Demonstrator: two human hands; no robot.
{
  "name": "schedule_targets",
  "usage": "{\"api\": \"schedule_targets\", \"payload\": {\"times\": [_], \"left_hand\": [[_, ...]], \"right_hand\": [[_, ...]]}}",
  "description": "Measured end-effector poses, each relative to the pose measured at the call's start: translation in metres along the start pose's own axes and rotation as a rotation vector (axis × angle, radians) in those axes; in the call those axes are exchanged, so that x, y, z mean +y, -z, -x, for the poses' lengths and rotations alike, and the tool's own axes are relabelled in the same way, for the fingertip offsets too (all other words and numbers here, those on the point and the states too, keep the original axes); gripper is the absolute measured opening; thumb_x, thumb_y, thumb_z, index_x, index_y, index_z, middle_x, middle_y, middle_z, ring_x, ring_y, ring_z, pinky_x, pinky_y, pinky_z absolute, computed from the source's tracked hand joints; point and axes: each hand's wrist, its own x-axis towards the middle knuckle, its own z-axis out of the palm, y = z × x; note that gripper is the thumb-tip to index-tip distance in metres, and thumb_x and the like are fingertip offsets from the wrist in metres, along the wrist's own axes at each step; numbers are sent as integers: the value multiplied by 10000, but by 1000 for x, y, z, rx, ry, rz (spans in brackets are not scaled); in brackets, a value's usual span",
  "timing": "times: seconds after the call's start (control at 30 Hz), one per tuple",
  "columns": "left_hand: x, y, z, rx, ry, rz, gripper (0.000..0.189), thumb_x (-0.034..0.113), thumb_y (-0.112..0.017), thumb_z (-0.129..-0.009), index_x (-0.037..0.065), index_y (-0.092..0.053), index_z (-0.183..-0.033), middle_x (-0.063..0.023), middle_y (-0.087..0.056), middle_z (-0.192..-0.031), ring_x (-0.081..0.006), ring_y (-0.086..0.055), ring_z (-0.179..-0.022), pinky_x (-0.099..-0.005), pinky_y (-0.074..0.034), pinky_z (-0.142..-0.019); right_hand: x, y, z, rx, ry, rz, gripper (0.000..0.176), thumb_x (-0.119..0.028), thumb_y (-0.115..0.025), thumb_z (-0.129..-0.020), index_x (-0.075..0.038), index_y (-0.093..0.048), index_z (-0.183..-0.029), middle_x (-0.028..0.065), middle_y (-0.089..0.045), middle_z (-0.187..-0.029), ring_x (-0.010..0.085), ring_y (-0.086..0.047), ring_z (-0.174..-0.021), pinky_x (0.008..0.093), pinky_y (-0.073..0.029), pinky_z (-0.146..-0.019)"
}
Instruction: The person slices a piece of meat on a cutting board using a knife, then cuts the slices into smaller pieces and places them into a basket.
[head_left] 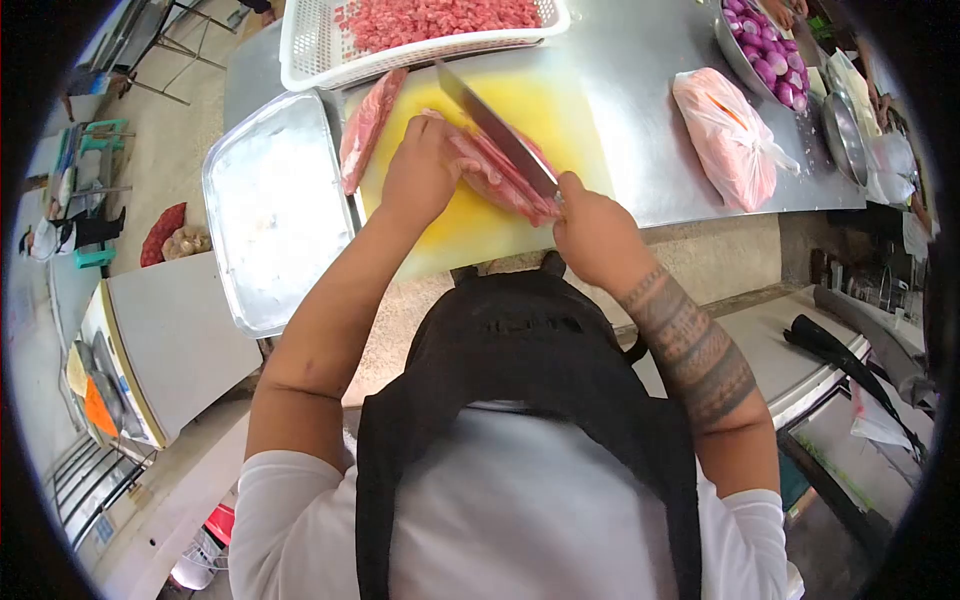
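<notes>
A long piece of raw meat [497,183] lies slantwise on the yellow-stained cutting board [440,245], with strips parted along its length. My left hand [423,172] presses on its upper left end, fingers curled over the meat. In my right hand [597,232] is the handle of a kitchen knife [497,128], fingers wrapped round it. The wide blade lies along the meat's right side, its tip pointing up and left. A second piece of meat [371,130] rests along the board's left edge, apart from both hands.
A white basket [300,50] of diced meat stands beyond the board. To the left is a shiny metal tray [275,215]. Right of the board sit a plastic bag of pinkish contents [722,140] and a bowl of peeled purple onions [770,55]. Other people's hands show at the upper right.
</notes>
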Motion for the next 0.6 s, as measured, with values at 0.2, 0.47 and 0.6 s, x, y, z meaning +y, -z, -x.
{"api": "schedule_targets", "payload": {"times": [0.2, 0.47, 0.6], "left_hand": [[5, 8, -4, -67, 50, 13, 541, 184, -852, -796, -7, -593, -1232, -213, -593, -1290, -438, -627, -1154, -501, -539, -947], [-10, -2, -3, -7, -26, -17, 590, 184, -891, -768, -11, -612, -1251, -191, -650, -1201, -405, -662, -1103, -468, -556, -914], [-11, 2, -2, 3, -41, -1, 579, 186, -895, -774, -21, -613, -1236, -192, -651, -1190, -409, -667, -1077, -471, -561, -894]], "right_hand": [[-40, 35, 52, -57, -68, 52, 222, -81, -617, -905, -3, -528, -1092, 256, -700, -807, 463, -713, -793, 563, -568, -716], [-36, 20, 51, -105, -57, 89, 218, -76, -615, -903, -2, -528, -1089, 252, -691, -783, 464, -702, -757, 574, -559, -700], [-40, 16, 34, -91, -32, 50, 211, -69, -610, -901, 4, -529, -1082, 261, -695, -793, 466, -707, -763, 576, -561, -695]]}}
